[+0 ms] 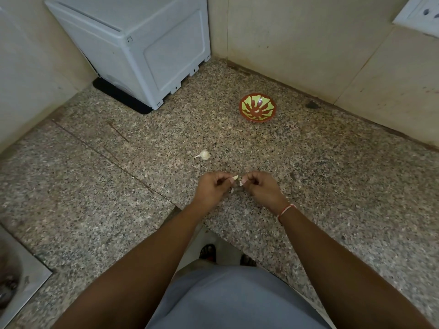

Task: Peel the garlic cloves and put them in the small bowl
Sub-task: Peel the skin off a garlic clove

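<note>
I see both hands over the speckled desk (320,167), fingers curled and nearly meeting; my left hand (212,187) pinches a pale clove (235,178) at its fingertips; my right hand (260,187) pinches a scrap of skin (241,183) just beside it; the bulb (203,154) lies on the desk just beyond the hands; the bowl (258,107) sits farther back to the right, near the wall; a white appliance (135,43) stands back left.

Pretty dim, warm indoor light with soft shadows, a little glare spot inside the small bowl (258,107), and heavy wide-angle bending plus softness toward the edges.
</note>
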